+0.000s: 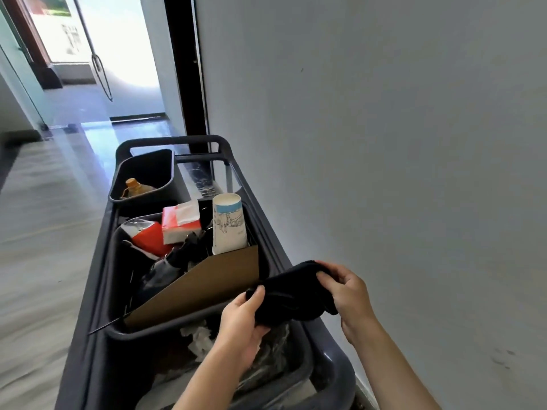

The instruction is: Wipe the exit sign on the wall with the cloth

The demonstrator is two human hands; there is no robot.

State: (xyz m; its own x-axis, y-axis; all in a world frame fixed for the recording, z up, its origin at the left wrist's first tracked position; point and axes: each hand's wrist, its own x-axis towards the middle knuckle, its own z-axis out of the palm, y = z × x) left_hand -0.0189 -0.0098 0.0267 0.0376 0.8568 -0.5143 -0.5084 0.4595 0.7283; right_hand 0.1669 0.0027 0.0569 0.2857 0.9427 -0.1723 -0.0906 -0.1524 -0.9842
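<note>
A dark, bunched-up cloth (pixel 291 294) is held between both my hands above the right edge of a grey cleaning cart (pixel 257 196). My left hand (pixel 241 327) grips the cloth's lower left end from below, thumb on top. My right hand (pixel 344 287) pinches its upper right end with the fingers curled over it. No exit sign shows in this view; the plain white wall (pixel 384 143) fills the right side.
The cart's bins hold a paper cup (pixel 228 223), a tissue pack (pixel 180 221), an orange packet (pixel 148 236), a cardboard sheet (pixel 201 288) and a bottle (pixel 133 186). A dark door frame (pixel 186 69) and glass doors (pixel 88 54) lie ahead down the tiled corridor.
</note>
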